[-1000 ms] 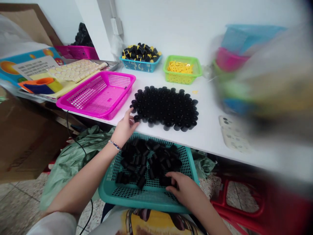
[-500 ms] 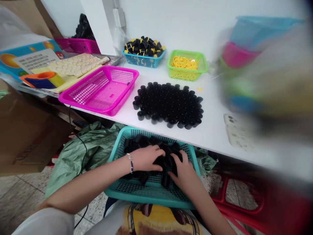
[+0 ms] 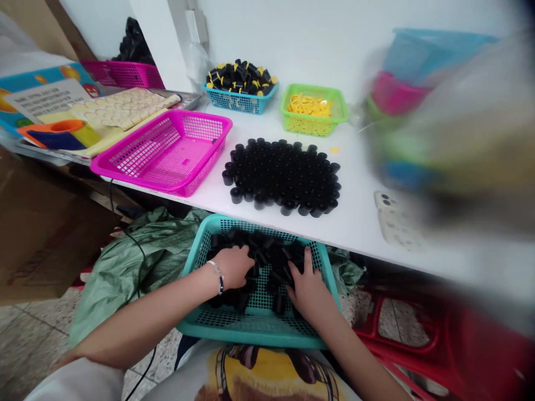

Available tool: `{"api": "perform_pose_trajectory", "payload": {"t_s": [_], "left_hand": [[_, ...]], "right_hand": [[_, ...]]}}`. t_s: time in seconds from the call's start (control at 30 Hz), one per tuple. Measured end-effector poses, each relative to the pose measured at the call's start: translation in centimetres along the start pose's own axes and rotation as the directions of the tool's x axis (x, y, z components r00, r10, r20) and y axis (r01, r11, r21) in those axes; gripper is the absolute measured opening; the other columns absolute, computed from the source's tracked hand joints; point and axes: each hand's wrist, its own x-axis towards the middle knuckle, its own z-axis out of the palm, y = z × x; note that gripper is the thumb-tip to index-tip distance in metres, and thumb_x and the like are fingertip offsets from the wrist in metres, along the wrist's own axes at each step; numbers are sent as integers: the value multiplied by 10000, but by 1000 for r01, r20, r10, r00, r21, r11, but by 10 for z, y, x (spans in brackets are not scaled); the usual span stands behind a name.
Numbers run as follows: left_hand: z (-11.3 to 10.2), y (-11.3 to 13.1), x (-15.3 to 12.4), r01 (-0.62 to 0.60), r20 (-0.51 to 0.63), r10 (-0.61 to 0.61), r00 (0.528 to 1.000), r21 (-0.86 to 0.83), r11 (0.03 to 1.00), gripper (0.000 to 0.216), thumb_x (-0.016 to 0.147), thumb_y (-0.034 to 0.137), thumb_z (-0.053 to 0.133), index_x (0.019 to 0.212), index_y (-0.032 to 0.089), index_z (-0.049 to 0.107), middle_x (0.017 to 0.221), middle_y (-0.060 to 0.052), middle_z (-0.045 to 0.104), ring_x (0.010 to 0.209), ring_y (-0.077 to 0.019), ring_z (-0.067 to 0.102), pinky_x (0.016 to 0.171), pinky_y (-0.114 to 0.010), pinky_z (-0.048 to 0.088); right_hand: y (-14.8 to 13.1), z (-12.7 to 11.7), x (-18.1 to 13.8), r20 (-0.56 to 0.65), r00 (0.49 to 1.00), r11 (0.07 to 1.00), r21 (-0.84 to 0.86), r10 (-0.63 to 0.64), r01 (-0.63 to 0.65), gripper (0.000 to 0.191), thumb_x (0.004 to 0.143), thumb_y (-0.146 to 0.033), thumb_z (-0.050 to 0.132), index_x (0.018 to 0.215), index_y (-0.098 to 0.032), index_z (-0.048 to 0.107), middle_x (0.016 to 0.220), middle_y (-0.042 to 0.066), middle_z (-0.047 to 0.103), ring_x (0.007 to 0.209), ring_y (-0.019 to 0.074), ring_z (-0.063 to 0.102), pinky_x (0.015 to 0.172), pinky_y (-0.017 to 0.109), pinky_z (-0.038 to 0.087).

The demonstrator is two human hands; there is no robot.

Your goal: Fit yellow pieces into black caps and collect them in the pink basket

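A teal basket (image 3: 251,326) rests on my lap below the table edge, holding several loose black plastic caps (image 3: 267,257). My left hand (image 3: 232,266) is curled down into the pile at the basket's left, fingers closed among the caps. My right hand (image 3: 307,285) lies on the caps at the right, fingers partly stretched out, index finger pointing up. On the white table (image 3: 363,223) above stands a tight cluster of upright black caps (image 3: 282,175).
An empty pink basket (image 3: 165,153) sits left on the table. A blue basket of black-and-yellow parts (image 3: 238,89) and a green basket of yellow rings (image 3: 312,110) stand at the back. A phone case (image 3: 397,223) lies right. Blurred stacked baskets (image 3: 409,83) fill the right. A red stool (image 3: 418,345) is below.
A second ago my left hand was touching the cluster's left edge on the table. It has since dropped into the teal basket, and both hands now work among the loose caps.
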Motion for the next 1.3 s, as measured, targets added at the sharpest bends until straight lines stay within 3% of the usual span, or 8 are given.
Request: {"api": "perform_pose_trajectory", "payload": {"t_s": [0.33, 0.5, 0.67, 0.8, 0.9, 1.1, 1.2, 1.3], "left_hand": [[-6, -5, -21, -58, -42, 59, 997, 16, 998, 387, 757, 409, 592, 1121, 282, 562, 1080, -104, 544, 911, -307, 569, 694, -433, 490], [0, 15, 13, -213, -295, 233, 927, 100, 972, 275, 799, 293, 556, 1062, 214, 547, 1031, -87, 543, 937, -276, 538, 698, -372, 479], [17, 29, 51, -254, -329, 278, 903, 117, 960, 150, 820, 151, 504, 959, 174, 556, 991, -81, 572, 896, -246, 573, 714, -358, 467], [12, 16, 50, -231, -303, 168, 938, -185, 955, 154, 755, 181, 607, 893, 155, 544, 854, -58, 601, 774, -207, 602, 664, -306, 472], [4, -5, 36, -289, -350, 102, 931, -539, 791, 194, 749, 153, 618, 923, 182, 538, 877, -27, 614, 836, -177, 602, 754, -294, 475], [-4, -28, 6, -365, -326, 180, 928, -894, 262, 596, 761, 40, 546, 1296, 248, 385, 1161, -72, 537, 1065, -158, 553, 889, -312, 450], [-9, -27, -2, -365, -310, 248, 918, -905, 220, 527, 801, 55, 502, 1281, 260, 436, 1248, -77, 508, 1106, -166, 540, 912, -322, 445], [-14, -23, -3, -408, -333, 276, 902, -867, 288, 440, 799, 53, 510, 1192, 250, 532, 1247, -58, 523, 1128, -157, 524, 957, -322, 421]], "right_hand": [[10, -4, -8, 210, 960, 961, 246, -183, 130, 474, 805, -271, 516, 1267, -175, 471, 1378, 163, 258, 957, 268, 606, 825, 376, 473], [8, -4, 4, 213, 963, 979, 154, -164, 132, 529, 752, -265, 565, 1272, -230, 478, 1280, 145, 350, 854, 269, 630, 715, 370, 487], [4, 5, 9, 199, 971, 979, 181, -132, 96, 508, 725, -274, 589, 1227, -241, 519, 1246, 138, 342, 844, 258, 629, 742, 372, 477], [10, 8, 7, 199, 969, 954, 289, -143, 82, 518, 733, -201, 565, 1247, -213, 509, 1279, 156, 301, 977, 263, 593, 858, 380, 447], [20, 0, 3, 172, 966, 890, 444, -193, 99, 500, 748, -186, 551, 1245, -220, 510, 1277, 125, 334, 1067, 229, 546, 956, 359, 397], [34, -27, -10, 109, 961, 442, 897, -253, 15, 446, 773, -340, 608, 1203, -276, 510, 1290, 66, 443, 1190, 229, 443, 1025, 425, 344], [34, -33, -15, 195, 927, 47, 981, -320, -190, 541, 752, -354, 661, 1240, -266, 444, 1140, 62, 566, 1066, 230, 548, 936, 462, 433], [31, -33, -17, 171, 905, -159, 955, -390, -249, 531, 720, -311, 705, 1197, -269, 473, 1117, 51, 581, 1037, 232, 573, 913, 472, 447]]}}
